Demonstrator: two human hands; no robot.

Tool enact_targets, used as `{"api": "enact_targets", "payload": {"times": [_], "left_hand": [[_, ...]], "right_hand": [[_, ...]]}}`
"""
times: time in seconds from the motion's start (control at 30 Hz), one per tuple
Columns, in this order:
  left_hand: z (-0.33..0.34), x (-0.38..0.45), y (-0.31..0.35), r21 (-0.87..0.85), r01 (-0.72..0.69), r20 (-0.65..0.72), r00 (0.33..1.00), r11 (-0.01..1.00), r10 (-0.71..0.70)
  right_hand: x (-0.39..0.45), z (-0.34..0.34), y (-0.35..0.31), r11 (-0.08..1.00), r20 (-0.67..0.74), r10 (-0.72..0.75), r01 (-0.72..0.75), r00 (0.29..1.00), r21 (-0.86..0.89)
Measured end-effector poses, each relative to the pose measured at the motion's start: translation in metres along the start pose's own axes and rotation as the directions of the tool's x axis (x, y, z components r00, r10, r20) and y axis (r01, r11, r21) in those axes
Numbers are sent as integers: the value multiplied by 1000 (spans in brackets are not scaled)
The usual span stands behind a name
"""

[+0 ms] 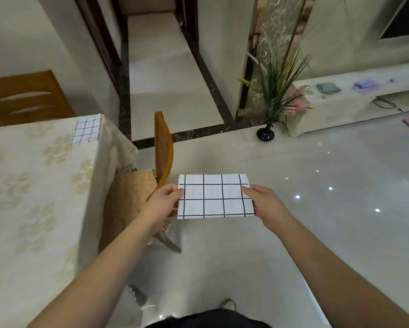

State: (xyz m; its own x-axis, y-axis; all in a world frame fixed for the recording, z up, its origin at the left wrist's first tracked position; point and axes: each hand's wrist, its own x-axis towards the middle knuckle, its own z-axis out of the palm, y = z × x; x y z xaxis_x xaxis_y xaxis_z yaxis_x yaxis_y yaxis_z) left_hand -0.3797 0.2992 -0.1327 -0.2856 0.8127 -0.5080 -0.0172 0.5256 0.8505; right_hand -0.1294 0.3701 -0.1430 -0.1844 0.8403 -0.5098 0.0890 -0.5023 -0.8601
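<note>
A folded checked cloth (214, 197) is held flat in the air between both hands, over the floor (317, 185) and just right of a chair (163, 147) — resting on nothing; the left hand (162, 202) pinches its left short edge and the right hand (265, 204) its right one, each grip closed on the fabric with the thumb on top and the fingers hidden beneath. Holding it level at both ends seems meant to stop the folds slipping open and to keep the rectangle neat while it is carried. The table (33, 185) stands to the left, well apart from the cloth, with the chair drawn up at its right edge; a second cloth (87, 131) of the same check lies folded at the table's far right corner, square to the edges — which suggests finished pieces are gathered there. I judge the folding done and the step in hand to be delivery; the next move calls for swinging left over the chair back and laying the cloth flat by the other, letting go of both edges together so it does not unfold.
</note>
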Motion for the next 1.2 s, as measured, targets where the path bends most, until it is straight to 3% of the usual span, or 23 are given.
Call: {"api": "enact_targets", "payload": {"times": [0.2,0.43,0.7,0.93,1.2], "left_hand": [[33,34,28,-22,-34,-48,998,999,33],[35,95,64,-48,-12,-67,998,999,9],[7,181,107,-57,4,-46,999,998,-6],[-23,233,142,-69,-30,-50,998,997,27],[-42,293,163,-147,-11,-194,981,989,-18]], "right_hand": [[39,-20,-24,1000,-58,-19,18,998,-8],[101,-20,-62,1000,-19,20,-20,1000,12],[194,7,-121,994,42,105,-105,994,-13],[261,36,-165,994,111,86,-78,990,-76],[353,69,-204,981,186,85,-49,979,-190]]}}
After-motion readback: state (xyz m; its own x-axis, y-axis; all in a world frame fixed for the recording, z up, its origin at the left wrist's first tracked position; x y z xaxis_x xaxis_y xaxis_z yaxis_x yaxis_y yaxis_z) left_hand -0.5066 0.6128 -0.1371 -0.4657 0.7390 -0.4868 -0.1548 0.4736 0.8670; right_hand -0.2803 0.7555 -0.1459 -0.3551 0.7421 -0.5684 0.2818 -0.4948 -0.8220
